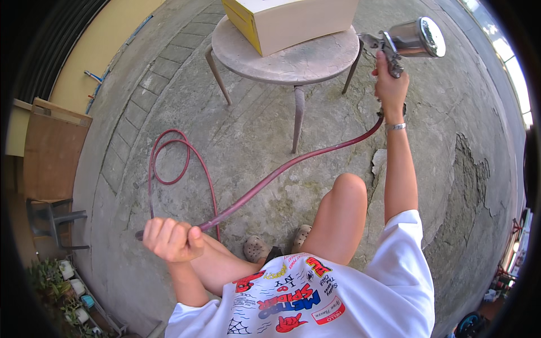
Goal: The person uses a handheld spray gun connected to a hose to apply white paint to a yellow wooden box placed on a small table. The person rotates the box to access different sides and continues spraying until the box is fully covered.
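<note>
My right hand (391, 87) is wrapped round the handle of a metal spray gun (416, 39), raised beside the stool's right edge, its shiny cup tilted to the right. From the gun's handle a dark red hose (293, 161) runs down to the lower left. My left hand (172, 239) is closed round that hose near my knee. A cream box with a yellow side (304, 28) rests on the round, worn stool (282, 69), and the gun's nozzle points toward it. The box's top is cut off by the view's upper edge.
Loops of the hose (152, 163) lie on the cracked concrete floor (248, 124) left of the stool. A dark plastic chair (56, 222), a wooden board (53, 146) and potted plants (67, 281) stand at the left. My feet wear clogs (256, 248).
</note>
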A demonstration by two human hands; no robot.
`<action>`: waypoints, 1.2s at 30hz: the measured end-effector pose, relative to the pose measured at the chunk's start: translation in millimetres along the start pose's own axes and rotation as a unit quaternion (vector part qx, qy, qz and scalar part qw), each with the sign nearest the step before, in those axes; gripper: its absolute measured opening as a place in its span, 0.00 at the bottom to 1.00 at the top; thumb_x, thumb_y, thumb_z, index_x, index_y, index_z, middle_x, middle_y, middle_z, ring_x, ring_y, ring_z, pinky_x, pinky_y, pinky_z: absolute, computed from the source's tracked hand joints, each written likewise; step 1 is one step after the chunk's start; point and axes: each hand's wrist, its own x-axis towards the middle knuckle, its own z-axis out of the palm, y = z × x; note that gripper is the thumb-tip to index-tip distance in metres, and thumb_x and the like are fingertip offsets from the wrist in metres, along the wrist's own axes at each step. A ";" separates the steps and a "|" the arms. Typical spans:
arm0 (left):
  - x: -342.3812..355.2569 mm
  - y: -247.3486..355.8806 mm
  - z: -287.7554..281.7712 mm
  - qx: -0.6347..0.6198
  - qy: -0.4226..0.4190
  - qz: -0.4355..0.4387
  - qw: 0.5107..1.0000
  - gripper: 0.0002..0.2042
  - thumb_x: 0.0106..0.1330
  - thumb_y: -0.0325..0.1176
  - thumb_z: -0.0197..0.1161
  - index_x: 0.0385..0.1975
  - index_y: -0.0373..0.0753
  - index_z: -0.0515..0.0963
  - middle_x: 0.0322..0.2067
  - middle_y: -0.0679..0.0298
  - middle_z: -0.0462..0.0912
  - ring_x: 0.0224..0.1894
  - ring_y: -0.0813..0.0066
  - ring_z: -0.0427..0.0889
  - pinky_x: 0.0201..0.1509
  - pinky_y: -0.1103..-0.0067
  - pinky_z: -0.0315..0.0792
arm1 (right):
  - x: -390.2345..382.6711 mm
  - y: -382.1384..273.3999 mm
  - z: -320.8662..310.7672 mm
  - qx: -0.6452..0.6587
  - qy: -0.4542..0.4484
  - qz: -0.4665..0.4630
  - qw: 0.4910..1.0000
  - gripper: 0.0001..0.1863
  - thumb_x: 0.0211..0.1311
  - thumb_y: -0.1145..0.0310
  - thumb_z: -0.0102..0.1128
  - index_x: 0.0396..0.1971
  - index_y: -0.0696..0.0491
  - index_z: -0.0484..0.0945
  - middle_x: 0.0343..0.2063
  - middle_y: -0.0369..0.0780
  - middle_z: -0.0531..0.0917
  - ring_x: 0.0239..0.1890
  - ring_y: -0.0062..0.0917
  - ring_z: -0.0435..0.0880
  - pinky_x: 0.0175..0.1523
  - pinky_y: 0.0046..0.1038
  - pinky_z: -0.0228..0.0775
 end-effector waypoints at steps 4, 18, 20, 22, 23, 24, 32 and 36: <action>4.5 16.6 9.6 -0.027 -0.014 -0.003 1.000 0.22 0.71 0.46 0.59 0.14 0.45 0.70 0.14 0.68 0.65 0.18 0.68 0.67 0.23 0.72 0.57 | 35.4 15.2 -15.8 -0.007 0.071 0.009 0.997 0.32 0.68 0.44 0.67 0.18 0.59 0.83 0.09 0.35 0.76 0.09 0.21 0.74 0.18 0.28 0.64; -7.7 -13.9 -6.3 0.006 0.033 -0.030 0.999 0.24 0.71 0.42 0.57 0.11 0.42 0.65 0.13 0.65 0.63 0.16 0.65 0.64 0.22 0.70 0.55 | -31.5 -9.9 0.0 0.122 -0.062 0.047 0.989 0.23 0.71 0.51 0.66 0.25 0.56 0.84 0.16 0.33 0.81 0.11 0.14 0.73 0.14 0.22 0.60; -10.4 -20.6 -12.0 0.023 0.039 -0.033 0.998 0.24 0.71 0.42 0.57 0.11 0.41 0.64 0.12 0.64 0.62 0.16 0.64 0.63 0.23 0.69 0.54 | -46.7 -17.4 7.3 0.115 -0.077 0.039 0.990 0.22 0.71 0.52 0.66 0.26 0.56 0.84 0.16 0.33 0.81 0.11 0.14 0.73 0.14 0.22 0.59; -6.8 -23.2 -17.0 0.028 0.040 -0.029 0.998 0.23 0.71 0.38 0.56 0.11 0.39 0.65 0.12 0.62 0.62 0.16 0.63 0.62 0.23 0.69 0.52 | -59.2 -20.4 12.6 0.103 -0.101 0.026 0.989 0.21 0.72 0.53 0.67 0.26 0.57 0.84 0.16 0.33 0.81 0.12 0.14 0.74 0.17 0.22 0.61; -5.4 -24.6 -18.2 0.029 0.041 -0.028 0.998 0.22 0.71 0.37 0.56 0.11 0.38 0.65 0.12 0.62 0.62 0.16 0.63 0.62 0.23 0.69 0.52 | -65.4 -20.6 17.4 0.102 -0.104 0.007 0.989 0.21 0.72 0.54 0.66 0.27 0.57 0.83 0.17 0.33 0.81 0.11 0.14 0.73 0.15 0.22 0.59; -5.5 -26.7 -18.0 0.028 0.045 -0.027 0.998 0.23 0.71 0.37 0.55 0.11 0.37 0.65 0.12 0.61 0.62 0.17 0.63 0.62 0.23 0.68 0.51 | -71.8 -22.9 21.2 0.101 -0.108 -0.011 0.989 0.20 0.73 0.55 0.65 0.27 0.57 0.82 0.17 0.33 0.81 0.09 0.15 0.72 0.14 0.22 0.58; -12.8 -36.8 -27.9 0.060 0.056 -0.043 0.996 0.24 0.72 0.40 0.56 0.11 0.41 0.64 0.12 0.64 0.63 0.17 0.65 0.62 0.23 0.70 0.53 | -111.8 -58.2 47.5 0.121 -0.184 -0.080 0.972 0.16 0.69 0.61 0.70 0.33 0.61 0.85 0.15 0.35 0.77 0.20 0.13 0.70 0.26 0.23 0.63; -18.3 -43.4 -32.6 0.073 0.052 -0.043 0.995 0.24 0.73 0.40 0.55 0.10 0.41 0.64 0.12 0.64 0.63 0.17 0.65 0.61 0.23 0.69 0.52 | -127.3 -78.2 46.0 0.126 -0.253 -0.068 0.957 0.14 0.68 0.63 0.71 0.35 0.61 0.85 0.15 0.36 0.75 0.20 0.14 0.68 0.26 0.25 0.62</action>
